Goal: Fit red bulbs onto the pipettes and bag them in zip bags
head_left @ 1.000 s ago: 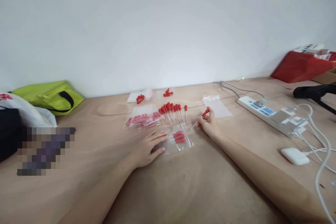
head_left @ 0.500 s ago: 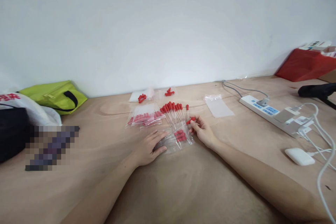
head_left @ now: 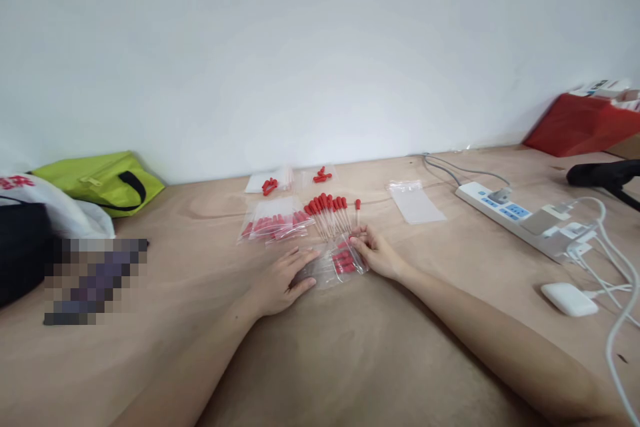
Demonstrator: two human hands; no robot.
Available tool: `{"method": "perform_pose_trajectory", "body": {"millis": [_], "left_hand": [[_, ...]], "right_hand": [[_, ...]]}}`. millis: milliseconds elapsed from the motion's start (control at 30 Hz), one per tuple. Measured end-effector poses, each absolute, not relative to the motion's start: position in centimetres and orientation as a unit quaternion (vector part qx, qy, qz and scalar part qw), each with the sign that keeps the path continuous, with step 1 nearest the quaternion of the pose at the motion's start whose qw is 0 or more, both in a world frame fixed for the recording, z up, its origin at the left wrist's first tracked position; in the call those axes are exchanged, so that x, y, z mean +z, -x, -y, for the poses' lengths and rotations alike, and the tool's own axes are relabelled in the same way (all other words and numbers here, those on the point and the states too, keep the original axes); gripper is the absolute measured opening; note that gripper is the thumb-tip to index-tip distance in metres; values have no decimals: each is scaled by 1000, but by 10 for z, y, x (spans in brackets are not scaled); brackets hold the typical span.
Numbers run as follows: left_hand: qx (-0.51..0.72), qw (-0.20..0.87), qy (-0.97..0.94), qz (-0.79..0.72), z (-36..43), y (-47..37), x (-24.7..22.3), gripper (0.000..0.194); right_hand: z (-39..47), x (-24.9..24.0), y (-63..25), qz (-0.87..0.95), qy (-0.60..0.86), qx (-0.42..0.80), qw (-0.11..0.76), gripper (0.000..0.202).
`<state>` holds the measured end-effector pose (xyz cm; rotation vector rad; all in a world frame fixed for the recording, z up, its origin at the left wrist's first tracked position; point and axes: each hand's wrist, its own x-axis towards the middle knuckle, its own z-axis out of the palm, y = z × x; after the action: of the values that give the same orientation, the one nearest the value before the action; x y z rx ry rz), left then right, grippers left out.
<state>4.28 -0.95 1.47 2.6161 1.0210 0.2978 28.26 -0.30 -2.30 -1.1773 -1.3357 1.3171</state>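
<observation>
A clear zip bag (head_left: 327,275) lies flat on the table between my hands, with several red-bulbed droppers (head_left: 344,259) in it. My left hand (head_left: 286,280) rests on the bag's left side, fingers stretched and thumb apart. At the bag's right edge, my right hand (head_left: 376,252) is closed on a dropper (head_left: 353,240); only a bit of its red bulb shows by the fingertips. Just beyond the bag, loose droppers (head_left: 327,207) are fanned out, bulbs away from me. One single dropper (head_left: 357,205) lies right of them.
Filled bags (head_left: 275,223) are stacked at the left. Behind lie red bulbs (head_left: 270,185) on white bags and more bulbs (head_left: 323,175). Empty bags (head_left: 417,201) lie right. A power strip (head_left: 510,213) with cables, a white case (head_left: 569,299) and a green bag (head_left: 100,183) stand around.
My right hand has moved left and slightly toward me, bringing the dropper from beside the bag to its right edge. My left hand has hardly moved.
</observation>
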Motion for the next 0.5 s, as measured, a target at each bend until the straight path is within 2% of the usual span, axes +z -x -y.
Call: {"method": "perform_pose_trajectory", "body": {"millis": [133,267,400,500], "left_hand": [[96,160,-909,-372,10,-43,16,46],[102,159,-916,-354,8,-43,15,44],[103,155,-922,-340,6,-42,13,38],[101,152,-922,-341,6,-41,12,36]], "right_hand": [[4,-26,-280,575,493,486,437,24],[-2,-26,-285,634,491,436,409,24],[-26,-13,-300,603,609,278,434,14],[-52,-3,-306,578,659,220,428,13]]}}
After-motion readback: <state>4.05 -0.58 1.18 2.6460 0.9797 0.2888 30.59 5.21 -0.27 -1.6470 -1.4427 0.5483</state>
